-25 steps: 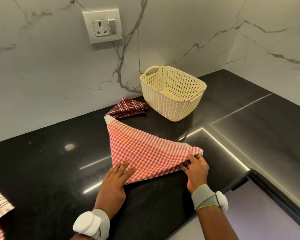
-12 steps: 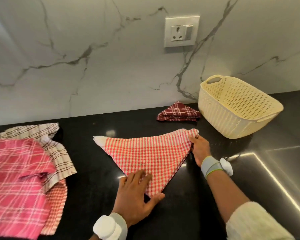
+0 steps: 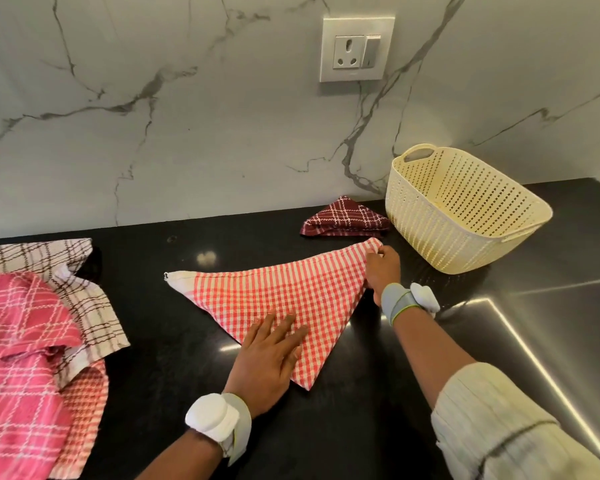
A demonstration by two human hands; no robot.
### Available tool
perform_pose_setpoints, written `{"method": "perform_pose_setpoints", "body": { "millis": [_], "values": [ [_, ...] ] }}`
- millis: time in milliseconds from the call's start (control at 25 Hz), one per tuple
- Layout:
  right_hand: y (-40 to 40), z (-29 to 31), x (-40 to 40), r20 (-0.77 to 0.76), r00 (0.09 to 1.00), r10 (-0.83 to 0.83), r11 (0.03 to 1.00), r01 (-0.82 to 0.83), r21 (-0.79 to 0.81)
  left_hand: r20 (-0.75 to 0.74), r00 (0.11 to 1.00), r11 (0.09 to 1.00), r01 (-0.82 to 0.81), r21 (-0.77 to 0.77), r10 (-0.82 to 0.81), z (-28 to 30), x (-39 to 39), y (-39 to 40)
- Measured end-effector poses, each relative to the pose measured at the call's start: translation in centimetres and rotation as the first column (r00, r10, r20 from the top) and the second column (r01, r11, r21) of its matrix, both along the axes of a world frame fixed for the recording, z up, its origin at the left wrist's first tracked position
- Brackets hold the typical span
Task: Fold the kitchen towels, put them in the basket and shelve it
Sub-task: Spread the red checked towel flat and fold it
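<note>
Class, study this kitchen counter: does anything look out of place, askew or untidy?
Yes. The cream basket leans to one side rather than sitting level, and three unfolded towels lie in a rumpled, overlapping heap at the counter's left. Nothing looks spilled or damaged.

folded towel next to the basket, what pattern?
Dark maroon with a white plaid grid: the folded towel beside the cream basket. Head view, the only one.

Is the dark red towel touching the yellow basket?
Cannot tell. In the head view the dark red towel has its right corner right at the foot of the basket, with no clear gap or contact showing between them.
</note>
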State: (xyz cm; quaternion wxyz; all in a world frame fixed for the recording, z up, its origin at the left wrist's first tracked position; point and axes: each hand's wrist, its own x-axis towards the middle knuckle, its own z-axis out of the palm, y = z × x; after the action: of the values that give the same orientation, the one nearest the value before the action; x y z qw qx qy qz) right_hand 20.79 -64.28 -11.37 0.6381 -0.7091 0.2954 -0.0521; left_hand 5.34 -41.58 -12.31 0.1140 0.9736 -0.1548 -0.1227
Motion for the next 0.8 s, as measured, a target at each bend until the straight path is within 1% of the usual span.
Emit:
{"method": "perform_pose_setpoints", "body": {
  "millis": [40,80,160,200,240,320,440,520,680,720,800],
  "values": [
    [-0.4,0.0,-0.3,-0.03,1.0,-0.005,1.0,0.005,0.016,0.002,1.0,1.0,0.007,0.011,-0.007,-0.1,-0.1,-0.1],
    [-0.7,0.2,-0.7,-0.066,0.998,0.014,0.998,-0.009,0.069,-0.004,1.0,1.0,0.003,0.014,-0.003,-0.2,-0.1,-0.3],
    [-0.7,1.1,-2.1,-0.136,0.984,0.118,0.975,-0.088,0.205,-0.023,1.0,1.0,-0.008,0.012,0.008,-0.2,0.0,-0.4],
    [-0.5,1.4,-3.0,-0.164,0.968,0.189,0.959,-0.146,0.242,-0.023,1.0,1.0,-0.014,0.013,0.014,-0.1,0.0,-0.4],
    [-0.2,1.6,-4.1,-0.177,0.953,0.247,0.945,-0.197,0.262,-0.016,1.0,1.0,-0.021,0.012,0.022,0.0,-0.1,-0.6],
    [0.5,1.7,-6.2,-0.18,0.938,0.296,0.934,-0.245,0.262,0.021,0.998,0.999,-0.051,-0.012,0.052,0.4,-0.4,-1.5],
    [1.1,0.8,-8.1,-0.133,0.962,0.239,0.957,-0.21,0.198,0.116,0.986,0.992,-0.117,-0.049,0.122,1.0,-1.2,-3.2],
    [1.0,0.4,-8.5,-0.078,0.977,0.201,0.965,-0.183,0.188,0.125,0.988,0.993,-0.085,-0.079,0.095,1.1,-1.4,-3.7],
    [0.9,0.2,-8.5,-0.001,0.981,0.195,0.954,-0.189,0.231,0.086,0.994,0.971,-0.046,-0.236,0.068,1.6,-1.8,-3.4],
    [0.9,0.3,-8.5,0.012,0.981,0.195,0.948,-0.191,0.254,0.097,0.993,0.966,-0.035,-0.255,0.061,1.8,-1.7,-3.3],
    [0.8,0.2,-8.5,0.021,0.98,0.197,0.935,-0.194,0.296,0.135,0.99,0.97,0.004,-0.244,0.03,1.9,-1.7,-3.4]
  ]
}}
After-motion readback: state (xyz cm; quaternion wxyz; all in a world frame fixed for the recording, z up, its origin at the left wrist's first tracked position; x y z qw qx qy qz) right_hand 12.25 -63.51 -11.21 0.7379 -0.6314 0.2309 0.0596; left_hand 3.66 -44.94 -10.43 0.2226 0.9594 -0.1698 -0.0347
